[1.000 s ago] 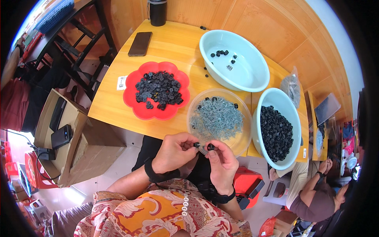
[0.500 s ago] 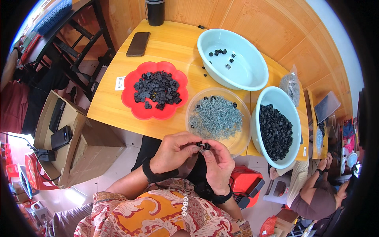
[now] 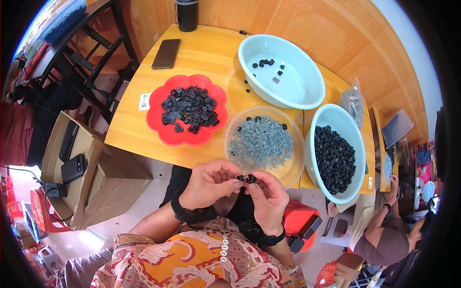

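My left hand (image 3: 211,185) pinches a small black plastic part (image 3: 240,178) between thumb and fingertips, just past the table's near edge. Close beside it, another small black plastic part (image 3: 250,178) is gripped by my right hand (image 3: 267,198). The two pieces nearly meet; whether they touch, or a screw lies between them, is too small to make out. Beyond my fingers is a round clear tub (image 3: 298,165) of silvery screws (image 3: 263,141). Flat black pieces (image 3: 189,108) fill a red flower-shaped dish (image 3: 161,132), left of the tub.
A pale blue basin (image 3: 314,165) of black parts stands right of the tub; another basin (image 3: 300,91) behind holds a few pieces. A dark phone (image 3: 166,54), a black tumbler (image 3: 187,17) and a plastic bag (image 3: 353,105) are on the table. A cardboard box (image 3: 108,182) stands left, a co-worker (image 3: 389,235) sits right.
My fingers have shifted slightly, and the black pieces between them now show more plainly. My right hand has turned a little outward. At right, the co-worker's arm has reached farther forward.
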`<state>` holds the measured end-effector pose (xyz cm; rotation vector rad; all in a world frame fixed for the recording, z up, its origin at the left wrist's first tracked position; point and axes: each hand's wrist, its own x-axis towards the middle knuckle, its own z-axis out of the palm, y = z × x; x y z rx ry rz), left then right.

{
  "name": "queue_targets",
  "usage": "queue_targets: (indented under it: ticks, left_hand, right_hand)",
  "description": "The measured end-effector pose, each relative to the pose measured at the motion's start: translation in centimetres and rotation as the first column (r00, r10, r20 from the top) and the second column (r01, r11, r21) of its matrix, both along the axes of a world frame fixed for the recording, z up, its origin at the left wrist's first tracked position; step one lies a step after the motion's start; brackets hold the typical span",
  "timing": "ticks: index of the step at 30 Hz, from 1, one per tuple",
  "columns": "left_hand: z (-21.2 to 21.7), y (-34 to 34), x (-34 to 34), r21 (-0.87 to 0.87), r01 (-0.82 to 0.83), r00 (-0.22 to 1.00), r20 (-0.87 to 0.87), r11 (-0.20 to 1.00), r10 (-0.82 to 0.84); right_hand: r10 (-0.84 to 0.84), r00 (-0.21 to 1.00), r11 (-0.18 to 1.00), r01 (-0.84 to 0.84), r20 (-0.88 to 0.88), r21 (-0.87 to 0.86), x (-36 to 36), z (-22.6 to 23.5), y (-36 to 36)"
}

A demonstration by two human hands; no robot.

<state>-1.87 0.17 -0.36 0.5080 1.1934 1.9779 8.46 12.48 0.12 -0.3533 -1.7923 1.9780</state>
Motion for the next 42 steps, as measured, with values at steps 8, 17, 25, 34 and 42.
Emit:
queue_targets:
  ticks: [8, 17, 25, 34, 42]
  left_hand:
    - [-0.9, 0.1, 0.1, 0.046, -0.011, 1.000, 0.028, 0.999, 0.010]
    - [0.3, 0.2, 0.7, 0.089, 0.029, 0.999, -0.022, 0.996, -0.027]
    - [0.4, 0.4, 1.1, 0.118, -0.020, 0.990, -0.138, 0.993, 0.036]
    - [0.3, 0.5, 1.1, 0.121, -0.026, 0.979, -0.198, 0.992, 0.050]
    - [0.4, 0.4, 0.9, 0.039, -0.037, 0.969, -0.244, 0.999, 0.045]
  right_hand:
    - [0.006, 0.999, 0.989, -0.013, -0.050, -0.149, 0.0, -0.3, 0.3]
    - [0.076, 0.990, 0.860, -0.124, -0.115, -0.495, -0.1, -0.5, 1.2]
    - [0.128, 0.982, 0.756, -0.187, -0.139, -0.627, -0.1, -0.5, 1.3]
    - [0.121, 0.982, 0.772, -0.187, -0.148, -0.607, -0.4, -0.5, 1.1]
    - [0.104, 0.987, 0.788, -0.157, -0.122, -0.596, -0.4, -0.4, 1.0]
